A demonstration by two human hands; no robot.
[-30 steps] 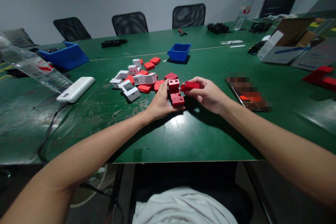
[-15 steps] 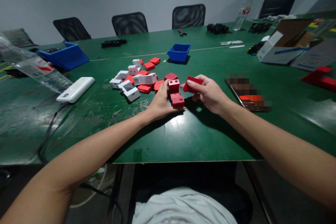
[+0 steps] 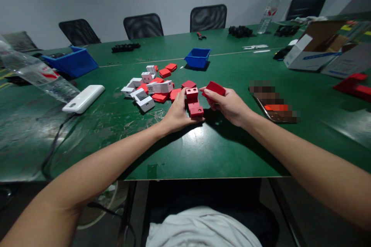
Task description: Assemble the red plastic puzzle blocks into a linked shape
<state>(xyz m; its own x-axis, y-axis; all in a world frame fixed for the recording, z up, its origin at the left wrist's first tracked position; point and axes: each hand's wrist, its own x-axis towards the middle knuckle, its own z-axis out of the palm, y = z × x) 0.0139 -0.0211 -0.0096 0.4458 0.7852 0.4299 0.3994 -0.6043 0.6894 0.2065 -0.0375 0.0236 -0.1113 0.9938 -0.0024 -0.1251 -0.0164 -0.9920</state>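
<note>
My left hand (image 3: 177, 115) is closed around a red plastic bracket (image 3: 193, 104) with round holes in its blocky ends. Its thumb side and the lower fingers press the bracket from the left and below, low over the table. Between the thumb and fingers of my right hand (image 3: 230, 104) is a flat red plastic piece (image 3: 215, 88), tilted and apart from the bracket, just to its right. Another red piece (image 3: 189, 84) lies right behind the bracket. Left of my hands, white brackets (image 3: 145, 103) and several red pieces (image 3: 162, 97) form a loose pile.
A blue bin (image 3: 198, 58) stands beyond my hands, a larger blue bin (image 3: 74, 63) at the left. Near it are a leaning water bottle (image 3: 43, 71) and a white power bank (image 3: 84, 98). A phone (image 3: 269, 104) lies right of my right hand, with a cardboard box (image 3: 313, 52) farther back.
My right hand has turned the flat red piece so more of its broad face shows, and shifted slightly. My left hand and the bracket have hardly moved.
</note>
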